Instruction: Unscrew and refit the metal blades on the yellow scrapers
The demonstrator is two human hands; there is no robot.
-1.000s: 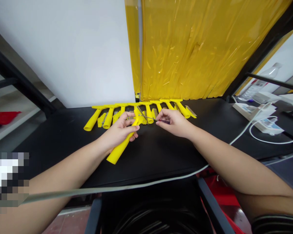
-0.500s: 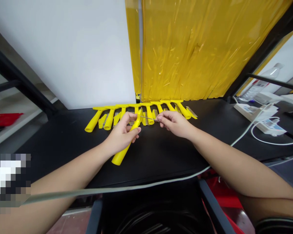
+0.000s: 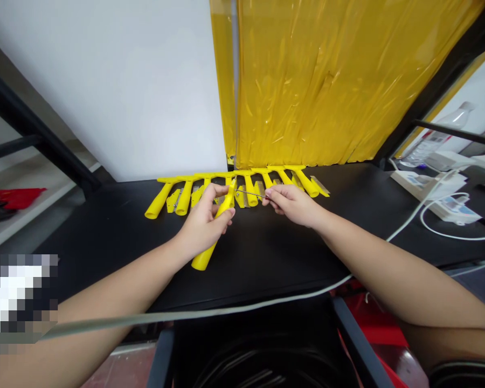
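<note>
My left hand (image 3: 210,221) is wrapped round a yellow plastic scraper handle (image 3: 205,257), its hollow round end tilted down toward me. My right hand (image 3: 286,202) pinches a thin screwdriver (image 3: 250,193); only its metal shaft and a bit of dark red near the fingers show. The shaft points left, and its tip meets the head of the held handle. Behind both hands, a row of similar yellow scraper handles (image 3: 157,200) leans along the back of the black table. Small yellow pieces with metal blades (image 3: 320,186) lie between them.
A white panel (image 3: 145,91) and a yellow plastic sheet (image 3: 307,86) stand behind the black table (image 3: 267,258). White power strips (image 3: 440,202) with cables and a plastic bottle (image 3: 440,134) are at the right. A pale cable (image 3: 242,309) crosses in front of the table edge.
The view has shifted slightly, so everything sits a little further right. Both hands keep their holds, and the screwdriver stays at the handle's head.
</note>
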